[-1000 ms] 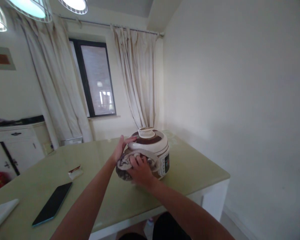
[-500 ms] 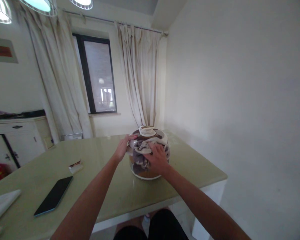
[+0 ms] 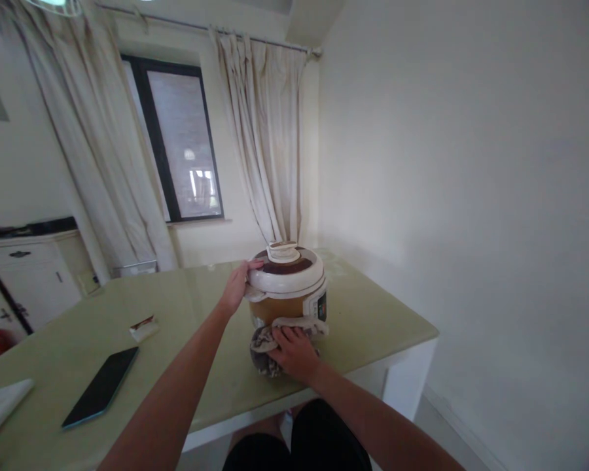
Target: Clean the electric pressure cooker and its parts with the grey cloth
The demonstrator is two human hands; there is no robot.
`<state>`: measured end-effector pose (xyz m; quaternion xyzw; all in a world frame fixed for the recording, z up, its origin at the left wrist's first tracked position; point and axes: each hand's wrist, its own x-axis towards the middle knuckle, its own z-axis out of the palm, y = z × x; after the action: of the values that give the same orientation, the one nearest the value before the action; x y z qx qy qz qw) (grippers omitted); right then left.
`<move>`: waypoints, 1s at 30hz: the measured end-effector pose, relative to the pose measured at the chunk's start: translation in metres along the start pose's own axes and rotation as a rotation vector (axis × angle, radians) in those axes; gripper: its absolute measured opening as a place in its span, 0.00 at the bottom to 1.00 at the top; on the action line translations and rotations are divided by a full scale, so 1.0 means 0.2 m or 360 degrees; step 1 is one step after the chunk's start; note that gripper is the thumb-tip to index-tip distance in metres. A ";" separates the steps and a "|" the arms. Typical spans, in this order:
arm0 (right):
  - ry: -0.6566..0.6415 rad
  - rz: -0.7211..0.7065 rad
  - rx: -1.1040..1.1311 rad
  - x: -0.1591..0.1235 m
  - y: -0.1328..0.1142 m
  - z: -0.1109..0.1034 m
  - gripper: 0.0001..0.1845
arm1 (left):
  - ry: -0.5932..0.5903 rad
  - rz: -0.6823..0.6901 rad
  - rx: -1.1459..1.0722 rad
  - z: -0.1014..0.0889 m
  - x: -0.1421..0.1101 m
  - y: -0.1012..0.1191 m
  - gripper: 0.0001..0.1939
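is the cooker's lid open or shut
Shut: the lid sits level on the cooker, with no gap showing along the near side. Whether it is locked, I cannot tell.

The right hand (image 3: pixel 297 356) holds a bunched cloth (image 3: pixel 264 353) against the cooker (image 3: pixel 279 307) (left hand (image 3: pixel 234 286) on its lid (image 3: pixel 294 280)).
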<state>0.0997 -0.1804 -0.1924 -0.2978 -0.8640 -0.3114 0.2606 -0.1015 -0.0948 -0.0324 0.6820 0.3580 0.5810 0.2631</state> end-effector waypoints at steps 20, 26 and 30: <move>-0.0224 -0.0043 0.0166 0.05 0.17 -0.10 0.20 | 0.0006 0.0038 -0.0030 0.01 -0.02 -0.02 0.35; 0.0128 -0.0035 0.0117 -0.07 0.33 -0.08 0.15 | 0.0025 0.0038 -0.0007 0.01 -0.01 -0.02 0.33; 0.0367 0.0497 0.0250 0.10 0.51 -0.18 0.30 | 0.0033 0.0043 -0.0002 0.01 -0.02 -0.02 0.32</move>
<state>0.1652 -0.1337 -0.1169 -0.3692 -0.7934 -0.2308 0.4254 -0.1005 -0.0948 -0.0382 0.6805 0.3511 0.5918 0.2519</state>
